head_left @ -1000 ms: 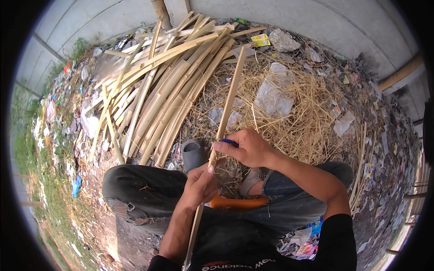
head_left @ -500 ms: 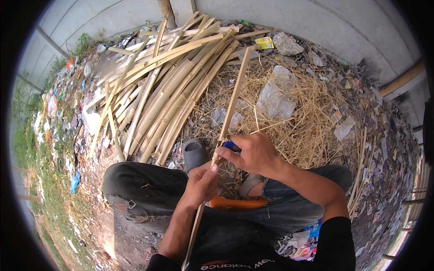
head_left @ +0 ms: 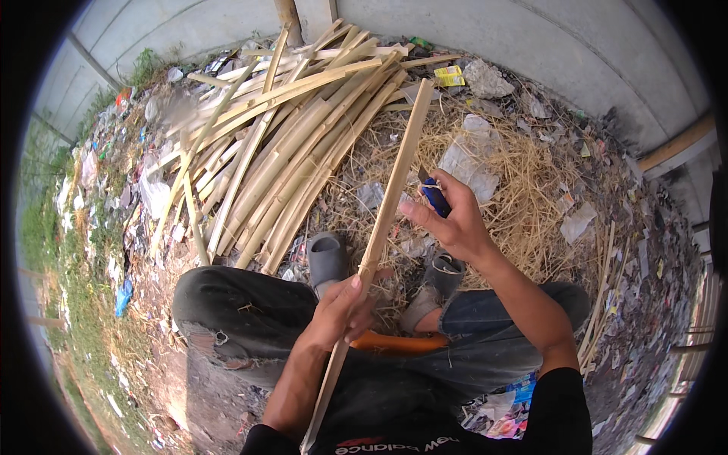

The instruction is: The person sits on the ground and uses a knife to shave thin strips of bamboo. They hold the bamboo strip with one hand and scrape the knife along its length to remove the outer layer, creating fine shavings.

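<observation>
A long split bamboo strip [head_left: 390, 201] slants from my lap up toward the far side. My left hand [head_left: 339, 311] is closed around its lower part, near a node. My right hand [head_left: 457, 221] is to the right of the strip, apart from it, with the fingers wrapped around a blue-handled knife [head_left: 436, 197]. The short blade points up and away, close to the strip's right side. Below my left hand, an orange curved object [head_left: 400, 343] lies between my legs, partly hidden by my clothes.
A pile of split bamboo strips [head_left: 296, 144] lies far left. Thin shavings [head_left: 523, 220] cover the ground at right, with a plastic sheet [head_left: 469, 163] among them. Grey sandals [head_left: 327, 256] are on my feet. Litter is scattered around, and a concrete wall [head_left: 531, 45] runs behind.
My right hand has moved up and right, off the strip, taking the knife with it. The strip has turned, showing a wider face. My left hand still grips it.
</observation>
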The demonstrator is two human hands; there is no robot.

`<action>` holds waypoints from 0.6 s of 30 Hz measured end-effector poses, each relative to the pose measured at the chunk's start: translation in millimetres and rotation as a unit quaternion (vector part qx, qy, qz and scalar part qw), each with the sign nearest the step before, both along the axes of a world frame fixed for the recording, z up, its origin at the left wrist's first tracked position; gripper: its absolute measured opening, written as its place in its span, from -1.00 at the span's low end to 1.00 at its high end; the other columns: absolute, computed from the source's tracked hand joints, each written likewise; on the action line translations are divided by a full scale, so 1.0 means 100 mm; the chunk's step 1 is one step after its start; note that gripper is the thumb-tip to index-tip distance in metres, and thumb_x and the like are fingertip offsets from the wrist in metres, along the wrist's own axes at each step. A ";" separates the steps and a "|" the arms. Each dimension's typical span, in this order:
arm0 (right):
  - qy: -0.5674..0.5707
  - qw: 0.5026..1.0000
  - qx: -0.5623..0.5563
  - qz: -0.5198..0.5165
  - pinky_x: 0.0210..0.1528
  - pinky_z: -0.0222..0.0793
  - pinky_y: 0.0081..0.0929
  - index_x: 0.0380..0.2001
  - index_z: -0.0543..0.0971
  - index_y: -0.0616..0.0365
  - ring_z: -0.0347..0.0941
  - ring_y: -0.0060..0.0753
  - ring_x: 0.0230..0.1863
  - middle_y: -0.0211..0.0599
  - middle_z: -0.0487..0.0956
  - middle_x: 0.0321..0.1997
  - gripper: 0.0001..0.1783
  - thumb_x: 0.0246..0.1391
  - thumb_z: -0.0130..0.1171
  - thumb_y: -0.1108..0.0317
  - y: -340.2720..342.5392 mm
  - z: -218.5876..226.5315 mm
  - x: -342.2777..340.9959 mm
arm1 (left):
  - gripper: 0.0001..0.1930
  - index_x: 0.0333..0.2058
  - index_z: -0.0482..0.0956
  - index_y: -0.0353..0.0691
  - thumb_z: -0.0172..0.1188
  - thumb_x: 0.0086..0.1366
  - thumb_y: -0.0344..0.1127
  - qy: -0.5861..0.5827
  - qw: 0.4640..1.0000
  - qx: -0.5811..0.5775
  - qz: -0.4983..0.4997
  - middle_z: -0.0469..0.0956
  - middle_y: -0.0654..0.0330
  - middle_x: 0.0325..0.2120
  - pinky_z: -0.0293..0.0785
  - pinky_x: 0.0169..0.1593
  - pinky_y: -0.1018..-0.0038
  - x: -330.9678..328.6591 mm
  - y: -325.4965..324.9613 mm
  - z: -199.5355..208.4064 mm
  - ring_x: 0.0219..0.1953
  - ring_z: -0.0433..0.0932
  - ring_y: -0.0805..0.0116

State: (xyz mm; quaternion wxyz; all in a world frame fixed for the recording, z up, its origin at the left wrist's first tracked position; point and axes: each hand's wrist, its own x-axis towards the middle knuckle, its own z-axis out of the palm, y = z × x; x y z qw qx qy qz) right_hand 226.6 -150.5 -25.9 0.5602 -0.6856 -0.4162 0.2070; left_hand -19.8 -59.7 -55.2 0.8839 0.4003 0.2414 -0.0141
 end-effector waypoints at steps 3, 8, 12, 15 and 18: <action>0.069 0.993 -0.093 0.007 -0.49 0.19 -0.53 -0.31 0.58 0.19 0.22 -0.69 -0.55 -0.57 0.40 -0.57 -0.45 0.09 0.46 -0.13 0.03 -0.05 0.00 | -0.29 0.32 0.36 -0.37 -0.09 0.56 0.20 0.020 0.998 0.034 -0.038 0.38 0.27 -0.64 0.33 -0.61 0.57 0.00 -0.01 -0.05 -0.70 0.39 0.47; 0.109 0.988 -0.094 0.050 -0.51 0.01 -0.54 -0.60 0.50 0.10 0.09 -0.77 -0.54 -0.73 0.24 -0.62 -0.55 0.22 0.41 0.09 0.03 -0.12 -0.06 | -0.46 0.19 0.55 -0.36 -0.06 0.60 0.02 0.012 0.983 0.184 0.019 0.62 0.12 -0.38 0.57 -0.33 0.53 0.05 -0.11 -0.12 -0.45 0.63 0.41; 0.078 0.993 -0.077 0.046 -0.54 0.00 -0.51 -0.64 0.48 0.08 0.07 -0.77 -0.56 -0.73 0.24 -0.65 -0.52 0.21 0.41 0.06 0.04 -0.15 -0.03 | -0.58 0.26 0.46 -0.38 0.03 0.58 -0.23 0.042 0.906 0.394 0.148 0.63 0.09 -0.22 0.58 -0.15 0.51 0.09 -0.09 -0.22 -0.27 0.68 0.36; 0.070 0.992 -0.088 0.051 -0.54 0.13 -0.43 -0.65 0.48 0.13 0.23 -0.65 -0.61 -0.56 0.33 -0.70 -0.49 0.17 0.41 0.02 0.01 -0.18 0.03 | -0.50 0.39 0.29 -0.34 0.03 0.57 -0.29 0.053 0.765 0.588 0.259 0.50 -0.07 0.13 0.57 -0.11 0.50 0.06 0.10 -0.04 -0.12 0.66 0.29; 0.092 0.989 -0.107 0.053 -0.57 0.12 -0.42 -0.70 0.46 0.13 0.23 -0.63 -0.65 -0.54 0.32 -0.73 -0.44 0.15 0.43 -0.01 -0.02 -0.19 0.05 | -0.45 0.36 0.34 -0.29 0.13 0.49 -0.19 -0.150 0.683 0.639 0.321 0.27 -0.12 0.33 0.57 0.00 0.27 -0.08 0.26 0.63 0.06 0.59 0.20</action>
